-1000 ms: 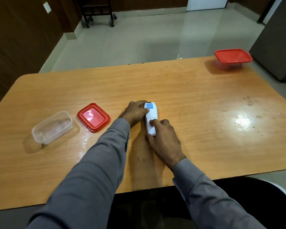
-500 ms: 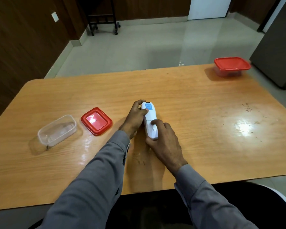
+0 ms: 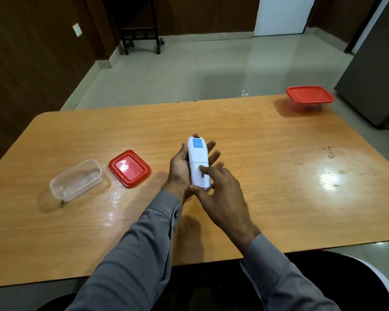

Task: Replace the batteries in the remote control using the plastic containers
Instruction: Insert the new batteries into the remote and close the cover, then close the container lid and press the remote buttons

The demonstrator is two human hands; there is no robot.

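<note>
Sleeves (image 3: 142, 254) of grey cloth reach in from the near edge over a wooden table (image 3: 267, 198), where a person works with both hands at its middle. The right hand (image 3: 220, 196) has its fingers spread, one fingertip pressing on the lower back panel of a white remote control (image 3: 198, 161), the thumb against its near end. The left hand (image 3: 181, 169) cradles the remote from beneath, back side up, fingers loosely curled around it and showing past its far right edge. A blue label sits near the remote's far end. To the left lies a loose red lid (image 3: 129, 168), flat on the table, and just beside it, farther left, an open clear plastic container (image 3: 76, 179). At the far right corner stands a second container (image 3: 309, 98), closed with a red lid.
</note>
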